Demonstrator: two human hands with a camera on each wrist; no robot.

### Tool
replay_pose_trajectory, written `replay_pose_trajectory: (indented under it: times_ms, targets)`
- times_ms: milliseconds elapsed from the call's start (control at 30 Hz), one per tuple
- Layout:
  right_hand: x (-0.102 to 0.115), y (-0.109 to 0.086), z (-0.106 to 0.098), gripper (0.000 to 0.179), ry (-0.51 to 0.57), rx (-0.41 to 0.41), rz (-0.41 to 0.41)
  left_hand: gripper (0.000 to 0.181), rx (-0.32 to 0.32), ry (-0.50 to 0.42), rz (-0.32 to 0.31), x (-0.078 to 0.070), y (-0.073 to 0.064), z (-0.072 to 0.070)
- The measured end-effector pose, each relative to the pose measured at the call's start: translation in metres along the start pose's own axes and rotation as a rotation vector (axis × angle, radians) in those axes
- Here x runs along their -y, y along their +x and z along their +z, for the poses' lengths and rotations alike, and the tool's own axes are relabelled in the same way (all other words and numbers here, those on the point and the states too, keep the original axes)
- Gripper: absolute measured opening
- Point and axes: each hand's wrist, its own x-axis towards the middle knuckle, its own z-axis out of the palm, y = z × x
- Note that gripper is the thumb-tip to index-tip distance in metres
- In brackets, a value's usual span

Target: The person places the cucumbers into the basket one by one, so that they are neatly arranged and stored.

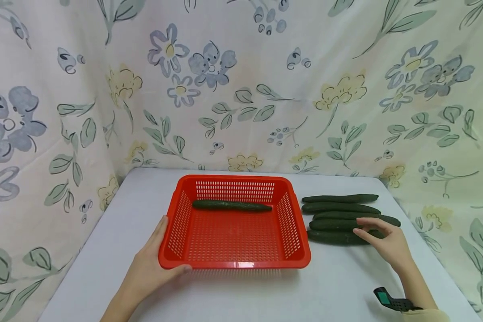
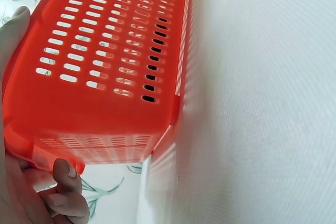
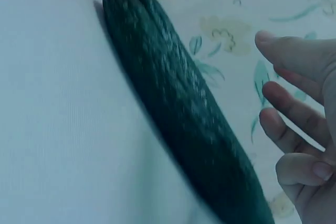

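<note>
A red plastic basket point(image 1: 235, 264) with slotted walls stands on the white table, and one dark green cucumber point(image 1: 231, 205) lies across its far part. My left hand point(image 1: 152, 261) grips the basket's near left corner, thumb at the front rim and fingers along the left side. In the left wrist view, fingertips point(image 2: 65, 174) curl beneath the rim of the basket point(image 2: 105, 114). To the basket's right, several cucumbers point(image 1: 338, 224) lie side by side. My right hand point(image 1: 388, 243) hovers over their right part, fingers loosely bent and apart from the cucumbers point(image 3: 173, 93) in the right wrist view.
The white table point(image 1: 241, 297) extends in front of the basket. A floral cloth point(image 1: 245, 89) hangs behind the table and along both sides. A dark band with a green face point(image 1: 392, 300) sits on my right wrist.
</note>
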Motion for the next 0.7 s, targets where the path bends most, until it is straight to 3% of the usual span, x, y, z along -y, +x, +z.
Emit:
replay_pose_trajectory:
  times_ms: [267, 500, 700]
  targets:
    - [-0.037, -0.013, -0.006, 0.039, 0.010, -0.052, -0.076, 0.136, 0.017, -0.013, -0.033, -0.002, -0.001, 0.001]
    - [-0.050, -0.013, -0.005, 0.039, -0.018, -0.080, -0.098, 0.135, 0.007, -0.005, -0.014, 0.001, -0.002, 0.001]
    - [-0.056, -0.008, -0.005, 0.038, -0.065, -0.058, -0.107, 0.135, 0.001, 0.004, 0.000, 0.000, -0.002, 0.001]
